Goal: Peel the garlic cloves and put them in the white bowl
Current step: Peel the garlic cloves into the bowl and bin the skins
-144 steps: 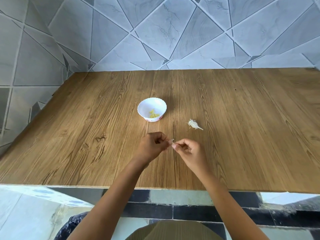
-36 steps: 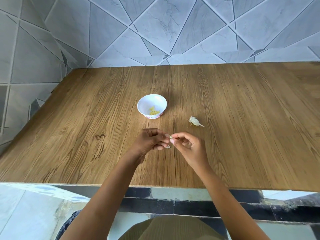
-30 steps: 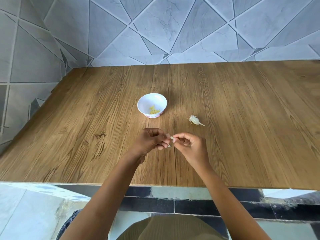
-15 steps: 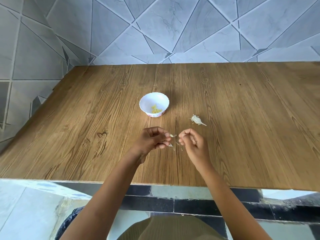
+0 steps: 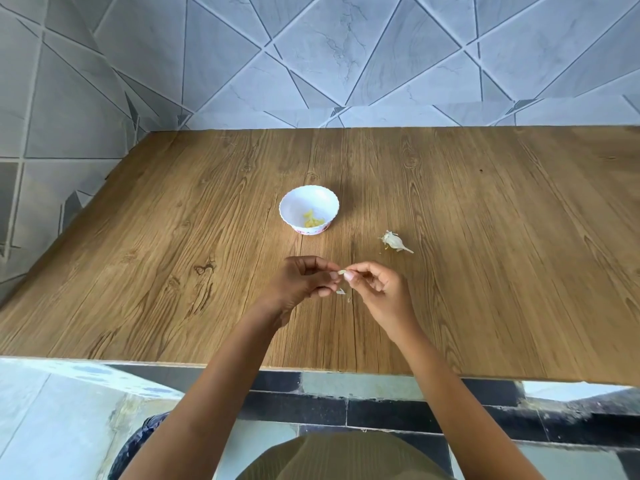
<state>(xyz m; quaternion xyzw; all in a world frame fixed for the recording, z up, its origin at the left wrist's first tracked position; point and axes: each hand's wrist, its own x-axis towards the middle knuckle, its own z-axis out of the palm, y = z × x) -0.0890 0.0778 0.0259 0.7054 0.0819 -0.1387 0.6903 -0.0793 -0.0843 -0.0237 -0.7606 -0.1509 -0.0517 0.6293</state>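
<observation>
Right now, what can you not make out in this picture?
Head view: garlic clove, too small and pinched between left hand and right hand; remaining skin unclear.
Head view: yellow pieces in white bowl, too small to count.
Head view: loose garlic remnant, cloves or only skin, too small.

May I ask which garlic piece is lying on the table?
The white papery piece right of the bowl; yellow bits lie inside it, and left hand and right hand pinch another clove.

Bowl (image 5: 309, 209) sits mid-tabletop (image 5: 485, 271), peeled cloves (image 5: 312, 218) inside. Garlic remnant (image 5: 394, 241) lies to its right, nearer you. Your hands (image 5: 341, 284) meet before both; skin scraps (image 5: 343, 292) beneath.
</observation>
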